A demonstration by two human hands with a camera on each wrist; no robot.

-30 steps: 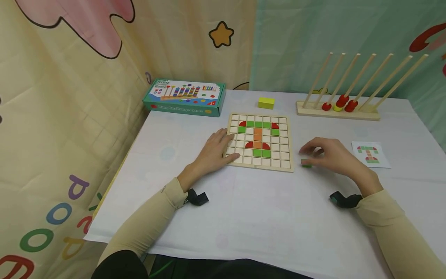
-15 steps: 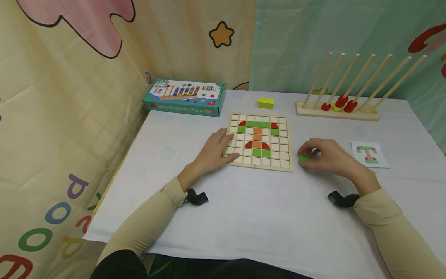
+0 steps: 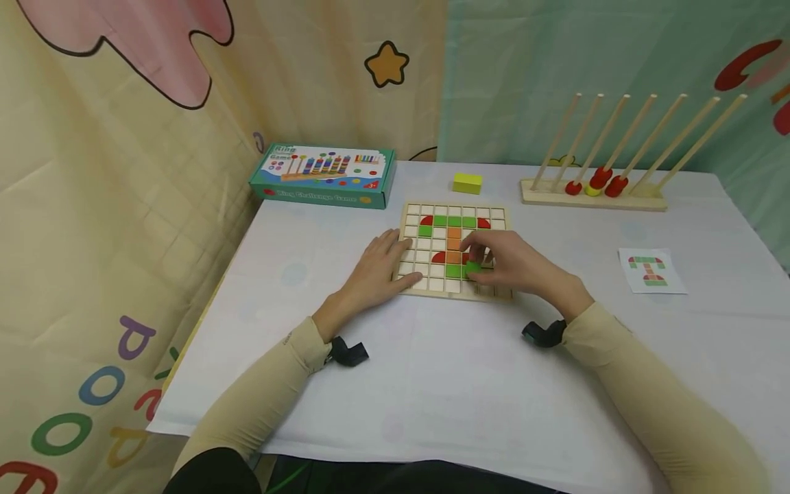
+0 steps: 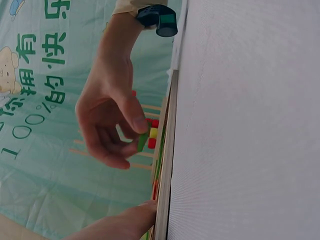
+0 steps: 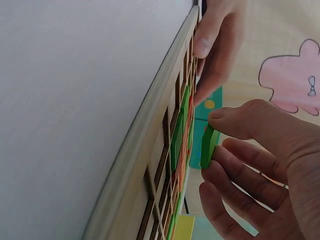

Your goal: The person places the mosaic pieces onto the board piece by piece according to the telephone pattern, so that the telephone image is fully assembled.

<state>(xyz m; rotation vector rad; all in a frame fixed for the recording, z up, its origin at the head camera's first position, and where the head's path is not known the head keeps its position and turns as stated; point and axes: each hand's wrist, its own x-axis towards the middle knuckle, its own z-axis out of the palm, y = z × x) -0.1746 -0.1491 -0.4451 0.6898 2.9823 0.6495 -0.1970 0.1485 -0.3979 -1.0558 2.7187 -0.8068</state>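
Observation:
A square wooden grid board [image 3: 436,284] lies on the white table, holding green, orange and red flat tiles in some of its cells. My left hand [image 3: 372,271] rests along the board's left edge, fingers extended and thumb at the lower left corner. Over the board's right half, my right hand [image 3: 521,266] pinches a green square tile [image 5: 208,145] between thumb and fingertips. In the right wrist view that tile is tilted and held just above the grid, apart from it. The right hand covers several of the board's cells in the head view.
A printed pattern card [image 3: 675,281] lies at the right. Behind the board sit a yellow block [image 3: 467,183] and a green-edged game box [image 3: 317,197]. A wooden peg stand [image 3: 552,197] with red and yellow beads stands at the back right, near the curtain.
The right hand has picked the green tile up off the table, right of the board, and carried it left over the board. My left hand has stayed in place.

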